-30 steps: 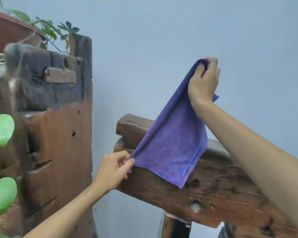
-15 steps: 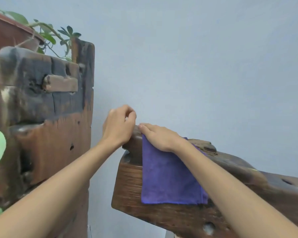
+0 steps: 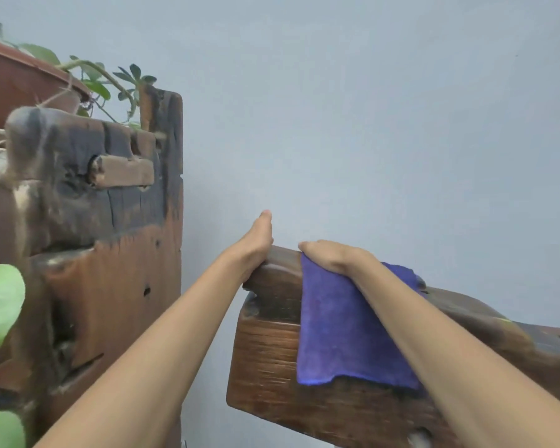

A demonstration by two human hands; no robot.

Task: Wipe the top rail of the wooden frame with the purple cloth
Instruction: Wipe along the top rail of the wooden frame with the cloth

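The right hand [image 3: 333, 258] is pressing the purple cloth [image 3: 346, 331] flat over the top rail [image 3: 282, 261] near its left end; the left hand [image 3: 256, 244], released, is bracing there. Steady pressure sliding rightward is looking best

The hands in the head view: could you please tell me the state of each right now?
Left hand: open, touching the end of the top rail.
Right hand: open, pressing the purple cloth onto it.

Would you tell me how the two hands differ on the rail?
The left hand rests on the bare end of the top rail; the right hand presses the purple cloth onto it. The left hand points toward the wall, the right hand leftward. Both look open.
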